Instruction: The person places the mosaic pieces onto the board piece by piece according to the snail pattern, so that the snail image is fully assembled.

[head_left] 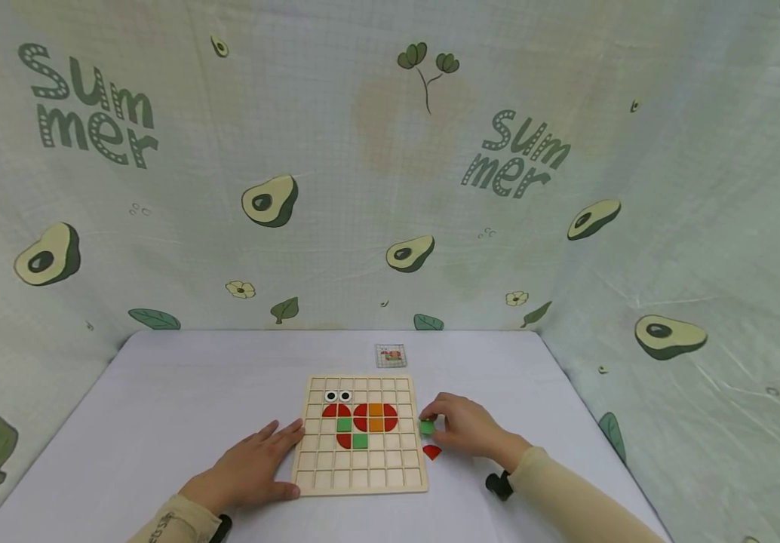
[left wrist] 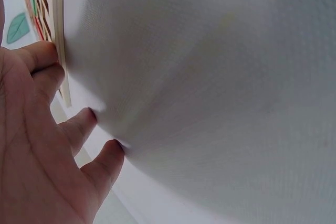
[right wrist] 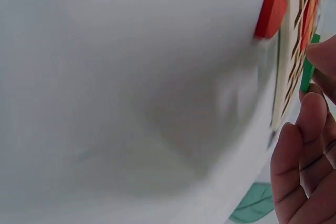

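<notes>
A wooden grid board (head_left: 385, 479) lies on the table, with red quarter-round tiles, orange and green square tiles and two eye tiles (head_left: 338, 396) set in its cells. My left hand (head_left: 250, 469) lies at the board's left edge, fingers spread; in the left wrist view two fingertips touch the wooden rim (left wrist: 59, 35). Just off the right edge, my right hand (head_left: 468, 428) pinches a green square tile (head_left: 427, 427) between thumb and fingers. The right wrist view also shows this green tile (right wrist: 308, 72), held on edge. A loose red quarter-round tile (head_left: 432, 452) lies below it, beside the board.
Behind the board lies a small picture card (head_left: 391, 356) with a coloured pattern on a grid. White cloth covers the table (head_left: 213, 385). A printed curtain (head_left: 336, 136) hangs at the back and sides.
</notes>
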`<state>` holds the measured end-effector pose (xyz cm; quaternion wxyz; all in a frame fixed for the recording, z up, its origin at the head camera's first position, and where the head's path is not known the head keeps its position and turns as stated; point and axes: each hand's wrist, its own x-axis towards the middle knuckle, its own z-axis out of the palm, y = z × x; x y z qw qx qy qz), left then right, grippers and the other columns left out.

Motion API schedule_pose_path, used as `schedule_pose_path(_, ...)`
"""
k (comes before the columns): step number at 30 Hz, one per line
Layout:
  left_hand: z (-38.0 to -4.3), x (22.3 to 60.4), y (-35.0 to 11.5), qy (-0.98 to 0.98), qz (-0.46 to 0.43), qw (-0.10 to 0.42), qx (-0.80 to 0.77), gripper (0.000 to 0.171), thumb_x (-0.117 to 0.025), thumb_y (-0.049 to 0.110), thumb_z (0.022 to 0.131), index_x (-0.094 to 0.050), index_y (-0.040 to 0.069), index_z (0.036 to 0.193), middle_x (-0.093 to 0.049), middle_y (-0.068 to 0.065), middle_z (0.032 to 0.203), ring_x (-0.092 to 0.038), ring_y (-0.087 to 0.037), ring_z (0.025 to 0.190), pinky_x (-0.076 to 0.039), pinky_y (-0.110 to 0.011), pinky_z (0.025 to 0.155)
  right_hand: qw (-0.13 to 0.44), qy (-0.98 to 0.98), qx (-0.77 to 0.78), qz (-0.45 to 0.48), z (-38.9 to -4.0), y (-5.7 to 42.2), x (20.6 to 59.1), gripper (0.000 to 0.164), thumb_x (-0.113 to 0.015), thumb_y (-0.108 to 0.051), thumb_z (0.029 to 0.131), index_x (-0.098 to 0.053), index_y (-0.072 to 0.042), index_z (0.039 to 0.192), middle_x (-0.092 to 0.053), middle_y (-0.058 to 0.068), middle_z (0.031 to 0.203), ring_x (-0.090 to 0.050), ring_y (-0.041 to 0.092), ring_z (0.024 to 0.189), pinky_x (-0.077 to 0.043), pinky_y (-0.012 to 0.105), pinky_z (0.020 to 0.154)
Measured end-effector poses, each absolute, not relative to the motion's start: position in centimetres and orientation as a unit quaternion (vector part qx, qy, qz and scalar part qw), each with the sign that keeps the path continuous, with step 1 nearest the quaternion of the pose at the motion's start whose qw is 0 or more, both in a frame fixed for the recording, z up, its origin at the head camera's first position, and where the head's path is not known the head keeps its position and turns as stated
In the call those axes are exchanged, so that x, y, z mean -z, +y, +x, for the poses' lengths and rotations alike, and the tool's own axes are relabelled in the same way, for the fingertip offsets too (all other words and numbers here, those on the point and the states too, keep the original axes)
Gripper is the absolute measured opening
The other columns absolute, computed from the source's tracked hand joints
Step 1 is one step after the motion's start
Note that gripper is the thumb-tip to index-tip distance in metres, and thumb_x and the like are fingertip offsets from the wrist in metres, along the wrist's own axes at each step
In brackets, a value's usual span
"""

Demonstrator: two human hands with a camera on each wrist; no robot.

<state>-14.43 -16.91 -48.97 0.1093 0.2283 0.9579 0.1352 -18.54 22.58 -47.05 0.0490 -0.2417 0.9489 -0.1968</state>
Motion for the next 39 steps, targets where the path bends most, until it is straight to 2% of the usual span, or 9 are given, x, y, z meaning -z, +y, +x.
schedule_pose_path(4, -14.4, 48.9, -17.0, 0.957, 0.232, 0.107, -0.135, 0.095, -0.077, 0.062, 0.074, -0.048, 0.012, 0.149, -0.04, -0.002, 0.156, -0.033, -0.045, 0.141, -0.034, -0.06, 0.109, 0.055, 0.942, 0.193, -0.269, -18.7, 20.4, 46.9, 0.027, -0.072, -0.016, 0.082, -0.075, -0.022, 0.109, -0.06, -0.013, 0.099, -0.049, 0.003, 0.068, -0.046, 0.022, 0.059)
schedule_pose_path(10, -14.4, 48.7, -17.0, 0.957, 0.231, 0.111, -0.14, 0.094, -0.078, 0.06, 0.074, -0.048, 0.011, 0.148, -0.04, -0.002, 0.156, -0.032, -0.044, 0.141, -0.033, -0.06, 0.109, 0.055, 0.933, 0.182, -0.307, -18.4, 17.0, 47.2, 0.03, -0.069, -0.013, 0.082, -0.076, -0.023, 0.109, -0.061, -0.014, 0.099, -0.053, 0.004, 0.078, -0.047, 0.021, 0.067)
schedule_pose_path(15, -14.4, 48.9, -17.0, 0.959, 0.225, 0.112, -0.133, 0.095, -0.078, 0.061, 0.073, -0.048, 0.013, 0.149, -0.04, 0.0, 0.156, -0.032, -0.044, 0.141, -0.034, -0.06, 0.109, 0.047, 0.928, 0.172, -0.327, -18.5, 15.3, 47.7, 0.03, -0.068, -0.011, 0.082, -0.076, -0.024, 0.108, -0.061, -0.015, 0.099, -0.054, 0.003, 0.081, -0.048, 0.021, 0.068)
schedule_pose_path(23, -14.5, 49.1, -17.0, 0.958, 0.227, 0.111, -0.134, 0.094, -0.078, 0.062, 0.074, -0.048, 0.013, 0.149, -0.04, 0.0, 0.156, -0.032, -0.044, 0.141, -0.033, -0.06, 0.109, 0.044, 0.932, 0.147, -0.328, -18.7, 14.6, 48.4, 0.031, -0.069, -0.015, 0.082, -0.075, -0.026, 0.11, -0.061, -0.016, 0.105, -0.057, 0.002, 0.091, -0.052, 0.025, 0.076)
schedule_pose_path(30, -14.4, 48.9, -16.9, 0.959, 0.224, 0.11, -0.133, 0.095, -0.078, 0.062, 0.073, -0.048, 0.014, 0.149, -0.04, 0.0, 0.156, -0.032, -0.043, 0.141, -0.034, -0.059, 0.11, 0.044, 0.935, 0.144, -0.322, -18.7, 14.5, 48.5, 0.028, -0.072, -0.021, 0.085, -0.075, -0.028, 0.111, -0.06, -0.017, 0.106, -0.057, 0.001, 0.094, -0.052, 0.026, 0.079)
schedule_pose_path(39, -14.5, 49.0, -16.9, 0.959, 0.221, 0.114, -0.133, 0.094, -0.079, 0.061, 0.073, -0.048, 0.013, 0.148, -0.04, 0.0, 0.156, -0.031, -0.043, 0.142, -0.033, -0.06, 0.109, 0.043, 0.935, 0.154, -0.315, -18.7, 14.9, 48.1, 0.026, -0.069, -0.018, 0.086, -0.075, -0.027, 0.11, -0.061, -0.014, 0.103, -0.056, 0.002, 0.086, -0.05, 0.025, 0.073)
